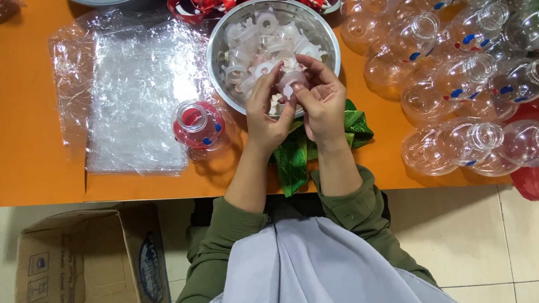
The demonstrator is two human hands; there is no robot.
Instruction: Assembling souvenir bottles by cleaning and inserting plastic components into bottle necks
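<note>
Seen from above, a person in olive-green sleeves works at an orange tabletop (18,123). Both hands meet over the near rim of a round metal bowl (219,42) filled with small clear plastic caps. The left hand (268,111) and right hand (324,101) together pinch one clear plastic cap (290,83), fingers closed narrowly around it from either side. Just left of the bowl lies a clear round bottle with red inside (199,126), and beyond it a sheet of clear plastic bags (135,91). Right of the bowl lies a heap of empty clear bottles (471,77). A green ribbon (295,156) lies under the wrists, nearer than the bowl.
</note>
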